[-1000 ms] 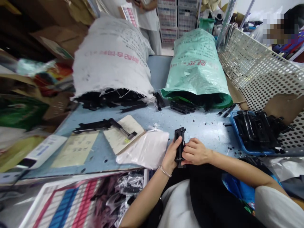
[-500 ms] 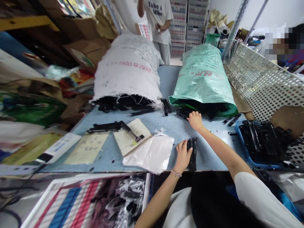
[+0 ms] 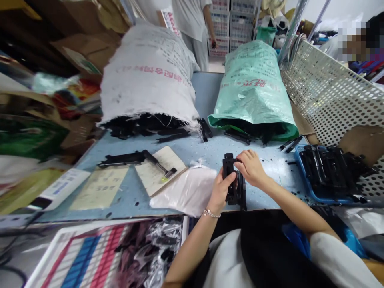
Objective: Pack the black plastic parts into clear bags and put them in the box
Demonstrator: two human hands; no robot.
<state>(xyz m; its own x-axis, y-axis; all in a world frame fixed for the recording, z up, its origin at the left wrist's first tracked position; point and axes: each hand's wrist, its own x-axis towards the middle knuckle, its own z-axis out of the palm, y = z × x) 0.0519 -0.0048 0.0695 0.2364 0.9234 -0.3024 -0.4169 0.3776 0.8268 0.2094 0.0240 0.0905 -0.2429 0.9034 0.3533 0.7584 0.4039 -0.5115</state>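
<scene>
Just above the near edge of the blue table (image 3: 210, 152), my left hand (image 3: 221, 189) is closed around a long black plastic part (image 3: 229, 176) standing on end. My right hand (image 3: 250, 168) pinches the top of that part with its fingers curled. A second black part (image 3: 241, 192) lies flat on the table right beside it, below my right wrist. A bracelet sits on my left wrist.
A white sack (image 3: 150, 76) and a green sack (image 3: 255, 84) lie open with black parts spilling out. A blue tray (image 3: 303, 180) of black parts is at right, before a perforated panel (image 3: 330, 92). A clipboard (image 3: 159, 168), plastic bag (image 3: 186, 190) and papers lie left. A person (image 3: 192, 24) stands behind.
My right hand has come back from the green sack's mouth to the near edge. My left hand has lifted a black part upright, and both hands now hold it.
</scene>
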